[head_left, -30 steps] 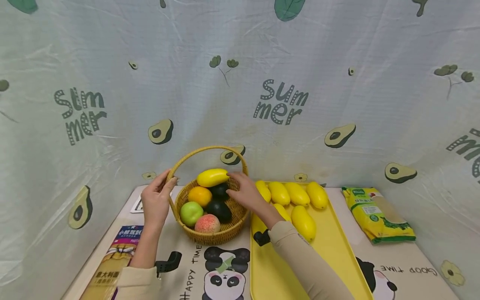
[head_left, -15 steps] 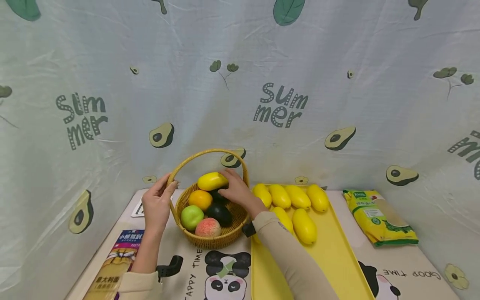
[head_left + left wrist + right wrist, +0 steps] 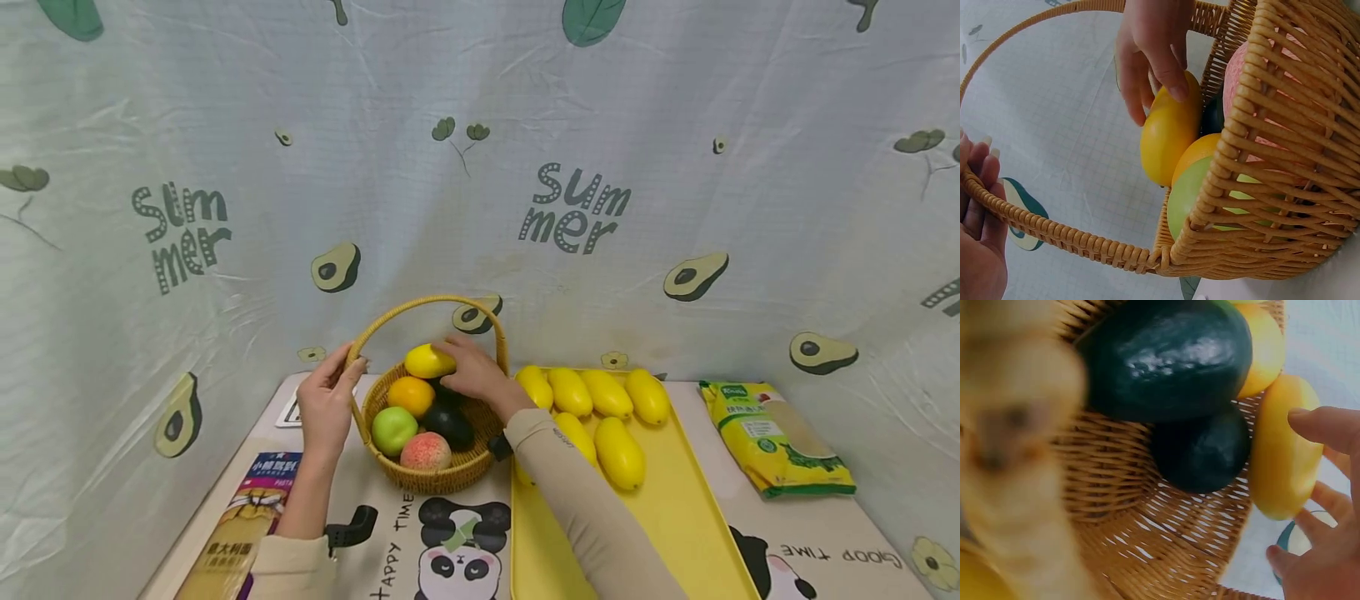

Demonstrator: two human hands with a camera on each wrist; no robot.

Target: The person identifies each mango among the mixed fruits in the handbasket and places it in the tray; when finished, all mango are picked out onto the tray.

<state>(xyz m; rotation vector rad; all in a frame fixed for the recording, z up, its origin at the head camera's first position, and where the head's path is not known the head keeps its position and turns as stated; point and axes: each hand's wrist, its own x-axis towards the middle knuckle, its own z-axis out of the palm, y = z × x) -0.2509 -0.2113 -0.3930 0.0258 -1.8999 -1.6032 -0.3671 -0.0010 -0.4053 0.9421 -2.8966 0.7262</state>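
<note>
A wicker basket (image 3: 442, 480) stands on the table, holding a green apple (image 3: 393, 431), a peach (image 3: 426, 452), an orange (image 3: 410, 396) and two dark avocados (image 3: 450, 427). My left hand (image 3: 327, 408) grips the left side of its arched handle (image 3: 1079, 239). At the far rim lies a yellow mango (image 3: 427, 362), resting against the orange in the left wrist view. My right hand (image 3: 476, 372) reaches over the basket and grips the mango's right part. In the right wrist view the thumb lies across the mango (image 3: 1285, 450), and the other fingers curl behind it.
Right of the basket, a yellow tray (image 3: 637, 533) bears several more mangoes (image 3: 619, 454). A yellow-green food bag (image 3: 776, 439) lies at the far right, a pasta packet (image 3: 240, 525) at the left. A printed curtain (image 3: 480, 167) hangs close behind the basket.
My right hand has moved left over the mango, from its right end to a fuller grip covering more of it. The left hand keeps its hold on the handle.
</note>
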